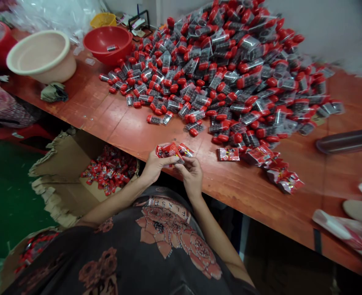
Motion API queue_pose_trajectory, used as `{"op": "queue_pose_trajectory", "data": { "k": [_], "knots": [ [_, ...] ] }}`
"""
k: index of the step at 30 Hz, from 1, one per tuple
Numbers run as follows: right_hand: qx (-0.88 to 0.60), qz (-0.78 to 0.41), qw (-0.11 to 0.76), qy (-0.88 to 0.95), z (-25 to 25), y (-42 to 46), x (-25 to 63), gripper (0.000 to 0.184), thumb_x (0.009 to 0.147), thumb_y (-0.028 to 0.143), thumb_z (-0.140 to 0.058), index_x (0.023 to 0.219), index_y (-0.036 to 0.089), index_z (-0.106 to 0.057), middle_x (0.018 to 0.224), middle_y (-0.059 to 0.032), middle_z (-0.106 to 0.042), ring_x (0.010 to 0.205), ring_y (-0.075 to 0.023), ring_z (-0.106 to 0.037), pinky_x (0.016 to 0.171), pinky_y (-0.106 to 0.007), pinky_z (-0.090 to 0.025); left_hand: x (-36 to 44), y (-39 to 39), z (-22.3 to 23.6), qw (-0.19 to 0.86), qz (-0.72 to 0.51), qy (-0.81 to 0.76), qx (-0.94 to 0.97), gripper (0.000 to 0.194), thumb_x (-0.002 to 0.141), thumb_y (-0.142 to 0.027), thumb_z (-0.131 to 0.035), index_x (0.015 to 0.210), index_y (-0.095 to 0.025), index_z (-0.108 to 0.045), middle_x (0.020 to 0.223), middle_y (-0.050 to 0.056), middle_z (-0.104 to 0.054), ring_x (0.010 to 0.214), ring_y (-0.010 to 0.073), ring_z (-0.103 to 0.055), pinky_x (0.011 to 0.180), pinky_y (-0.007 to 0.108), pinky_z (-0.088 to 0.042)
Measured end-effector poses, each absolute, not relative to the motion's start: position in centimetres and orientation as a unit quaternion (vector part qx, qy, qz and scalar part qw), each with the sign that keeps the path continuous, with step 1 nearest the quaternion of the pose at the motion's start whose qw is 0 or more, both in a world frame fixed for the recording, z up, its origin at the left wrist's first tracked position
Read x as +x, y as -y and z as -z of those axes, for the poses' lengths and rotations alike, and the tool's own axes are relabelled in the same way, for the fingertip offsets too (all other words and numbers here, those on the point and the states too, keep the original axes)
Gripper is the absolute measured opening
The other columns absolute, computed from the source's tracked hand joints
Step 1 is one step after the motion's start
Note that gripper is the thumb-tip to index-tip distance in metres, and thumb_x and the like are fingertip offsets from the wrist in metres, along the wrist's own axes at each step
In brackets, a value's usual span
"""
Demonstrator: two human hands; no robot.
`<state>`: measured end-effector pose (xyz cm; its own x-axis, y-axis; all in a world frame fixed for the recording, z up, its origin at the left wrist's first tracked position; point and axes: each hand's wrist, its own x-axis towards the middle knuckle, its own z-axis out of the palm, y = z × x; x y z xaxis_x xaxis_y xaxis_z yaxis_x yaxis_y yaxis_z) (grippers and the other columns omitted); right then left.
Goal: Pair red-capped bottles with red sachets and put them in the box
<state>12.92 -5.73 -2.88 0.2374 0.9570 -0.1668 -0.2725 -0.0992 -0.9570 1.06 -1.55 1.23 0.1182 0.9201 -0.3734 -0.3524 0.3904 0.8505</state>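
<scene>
Just over the table's front edge, my left hand is closed around red printed plastic wrappers. The fingers of my right hand pinch the right end of the same wrappers; whether a smaller piece sits between those fingertips is hidden. On the table to the right lies a flat stack of red printed wrappers, with a fanned row of more wrappers beside it. Beyond my hands rises a large heap of clear plastic tubes with red caps and dark contents.
On the left of the table stand a white basin, a red bowl and a crumpled cloth. Below the edge, an open cardboard box holds red-wrapped pieces. A dark cylinder lies at right.
</scene>
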Motion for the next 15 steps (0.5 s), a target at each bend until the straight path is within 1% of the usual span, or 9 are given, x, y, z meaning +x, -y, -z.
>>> {"op": "queue_pose_trajectory", "data": {
  "k": [2, 4, 7, 9, 10, 12, 15],
  "knots": [
    [-0.548, -0.482, 0.582, 0.358, 3.2, 5.6, 13.1, 0.028, 0.07, 0.031, -0.078, 0.09, 0.023, -0.06, 0.083, 0.0028, -0.068, 0.074, -0.0139, -0.065, 0.073, -0.03, -0.054, 1.3, 1.6, -1.0, 0.703, -0.445, -0.461, 0.309, 0.029, 0.058, -0.024, -0.084, 0.081, -0.015, -0.069, 0.074, 0.0, -0.069, 0.067, 0.0135, -0.063, 0.068, 0.026, -0.051],
    [-0.563, -0.465, 0.575, 0.37, 3.4, 5.5, 13.4, 0.027, 0.07, 0.032, -0.078, 0.088, 0.022, -0.061, 0.083, 0.0027, -0.067, 0.074, -0.014, -0.063, 0.073, -0.03, -0.052, 1.5, 1.5, -0.6, 0.716, -0.441, -0.451, 0.3, 0.027, 0.059, -0.024, -0.084, 0.079, -0.014, -0.07, 0.075, 0.001, -0.07, 0.068, 0.0137, -0.064, 0.069, 0.026, -0.051],
    [-0.579, -0.464, 0.576, 0.345, 3.9, 5.2, 15.0, 0.026, 0.071, 0.034, -0.076, 0.088, 0.021, -0.06, 0.079, 0.0023, -0.066, 0.068, -0.0134, -0.061, 0.063, -0.027, -0.049, 1.3, 1.0, -0.1, 0.744, -0.446, -0.443, 0.227, 0.027, 0.062, -0.019, -0.081, 0.085, -0.014, -0.069, 0.083, 0.004, -0.072, 0.075, 0.016, -0.067, 0.075, 0.03, -0.054],
    [-0.614, -0.433, 0.577, 0.321, 4.5, 4.9, 17.0, 0.029, 0.071, 0.037, -0.075, 0.088, 0.019, -0.06, 0.077, 0.0022, -0.064, 0.061, -0.0126, -0.057, 0.056, -0.025, -0.045, 0.7, 0.6, 0.2, 0.766, -0.438, -0.442, 0.159, 0.025, 0.066, -0.014, -0.075, 0.09, -0.013, -0.068, 0.087, 0.007, -0.073, 0.081, 0.0193, -0.069, 0.081, 0.035, -0.055],
    [-0.639, -0.411, 0.568, 0.316, 4.8, 4.8, 18.2, 0.031, 0.071, 0.04, -0.075, 0.089, 0.018, -0.06, 0.076, 0.0017, -0.064, 0.06, -0.0127, -0.056, 0.055, -0.026, -0.044, 0.3, 0.4, 0.3, 0.774, -0.434, -0.442, 0.134, 0.026, 0.067, -0.01, -0.072, 0.092, -0.012, -0.068, 0.089, 0.009, -0.073, 0.084, 0.0209, -0.07, 0.084, 0.038, -0.055],
    [-0.697, -0.363, 0.522, 0.33, 5.4, 4.6, 20.2, 0.035, 0.071, 0.043, -0.074, 0.091, 0.017, -0.063, 0.078, -0.0005, -0.064, 0.061, -0.0142, -0.056, 0.059, -0.029, -0.045, -0.3, 0.2, 0.5, 0.778, -0.431, -0.443, 0.113, 0.031, 0.067, -0.005, -0.068, 0.097, -0.013, -0.067, 0.094, 0.01, -0.073, 0.09, 0.023, -0.07, 0.086, 0.04, -0.055],
    [-0.751, -0.245, 0.447, 0.421, 5.0, 4.8, 20.8, 0.037, 0.075, 0.044, -0.07, 0.101, 0.019, -0.066, 0.098, -0.0069, -0.063, 0.074, -0.0177, -0.057, 0.074, -0.037, -0.048, -0.5, 0.1, 0.8, 0.766, -0.451, -0.441, 0.124, 0.035, 0.068, -0.004, -0.069, 0.101, -0.016, -0.066, 0.099, 0.009, -0.073, 0.097, 0.023, -0.069, 0.087, 0.04, -0.055]
  ]
}}
